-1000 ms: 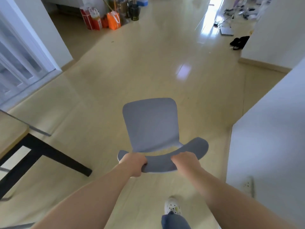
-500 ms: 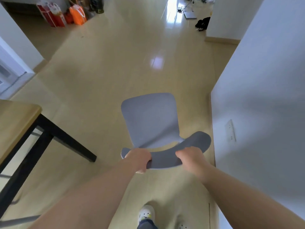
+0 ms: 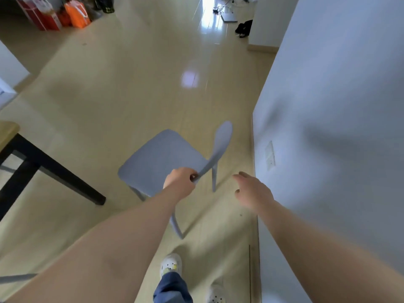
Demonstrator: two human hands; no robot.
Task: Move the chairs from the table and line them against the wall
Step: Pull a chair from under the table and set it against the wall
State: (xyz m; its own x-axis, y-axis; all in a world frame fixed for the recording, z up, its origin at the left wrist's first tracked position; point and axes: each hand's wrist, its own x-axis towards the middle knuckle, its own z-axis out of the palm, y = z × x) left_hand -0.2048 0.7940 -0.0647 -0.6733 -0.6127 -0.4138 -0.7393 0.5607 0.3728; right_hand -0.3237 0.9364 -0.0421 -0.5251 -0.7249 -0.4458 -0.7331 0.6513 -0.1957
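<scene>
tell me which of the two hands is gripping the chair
The left hand, closed on the grey chair's backrest edge. The right hand hangs open beside it, touching nothing.

Pale wood floor (image 3: pixel 122 88), grey chair (image 3: pixel 161 158) legs on it, bags (image 3: pixel 65 14) far left

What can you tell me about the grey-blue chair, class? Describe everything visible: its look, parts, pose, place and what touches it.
The grey-blue chair looks like smooth moulded plastic, with a flat rounded seat, a curved backrest seen edge-on and thin matching legs. It stands turned with its backrest toward the white wall, on the pale floor close to that wall, right of the black-legged table. The left hand has a closed grip on the backrest's near end. The right hand is open beside it, not touching. Whether all legs meet the floor cannot be told.
</scene>
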